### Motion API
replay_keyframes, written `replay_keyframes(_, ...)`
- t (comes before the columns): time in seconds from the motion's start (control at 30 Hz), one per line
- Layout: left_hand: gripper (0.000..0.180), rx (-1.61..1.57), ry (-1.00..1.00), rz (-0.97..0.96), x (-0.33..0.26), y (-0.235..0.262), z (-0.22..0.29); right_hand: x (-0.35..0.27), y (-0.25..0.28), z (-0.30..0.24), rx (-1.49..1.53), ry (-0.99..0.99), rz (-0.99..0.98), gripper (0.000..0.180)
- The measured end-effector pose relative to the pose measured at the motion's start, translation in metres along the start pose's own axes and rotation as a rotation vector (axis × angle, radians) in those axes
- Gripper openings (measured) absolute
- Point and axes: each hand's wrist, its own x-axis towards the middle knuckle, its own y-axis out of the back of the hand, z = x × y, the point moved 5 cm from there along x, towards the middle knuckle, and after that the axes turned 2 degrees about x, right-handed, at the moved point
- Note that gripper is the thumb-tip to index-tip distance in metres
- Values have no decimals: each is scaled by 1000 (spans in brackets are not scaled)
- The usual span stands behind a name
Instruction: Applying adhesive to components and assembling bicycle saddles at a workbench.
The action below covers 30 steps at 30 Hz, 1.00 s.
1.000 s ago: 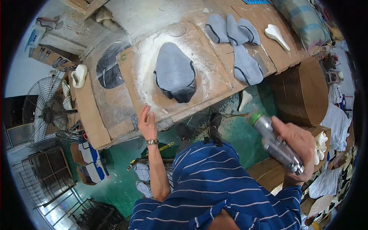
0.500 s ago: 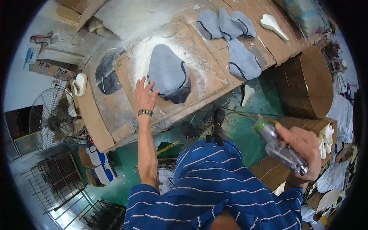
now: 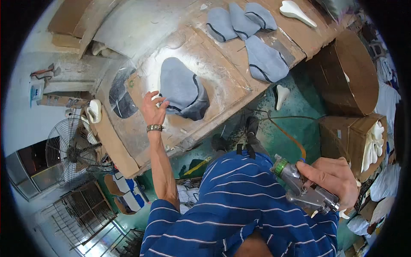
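Observation:
On the cardboard-topped table lies a grey fabric bicycle saddle cover (image 3: 182, 81) with black edging and a darker front flap. The fingers of my left hand (image 3: 153, 110) curl at its left edge, thumb and forefinger around the black trim. Pale dust surrounds the cover. In front of my body on the right, my right hand (image 3: 332, 177) is wrapped around a metal spray gun (image 3: 302, 184) with a green ring. An orange-brown hose (image 3: 295, 141) runs up to the gun.
Several grey saddle covers (image 3: 265, 60) and a white saddle base (image 3: 296, 12) lie at the table's far right. Another base (image 3: 280, 96) is beyond the edge. Cartons (image 3: 338, 135) stand at right, a fan (image 3: 70, 147) at left. The hose trails over the green floor.
My right hand has brought the spray gun left and closer to my body. My left fingers have drawn in at the cover's edge. The whole view has shifted slightly.

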Motion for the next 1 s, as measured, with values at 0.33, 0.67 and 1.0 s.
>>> replay_keyframes(0.33,17,199,-297,26,88,56,119,-48,32,41,15,-133,313,63)
replay_keyframes(0.67,20,-8,-626,300,183,43,348,-111,28,97,211,-364,451,76)
replay_keyframes(1.0,44,146,-437,-260,150,-303,476,-146,4,119,156,-727,571,71)
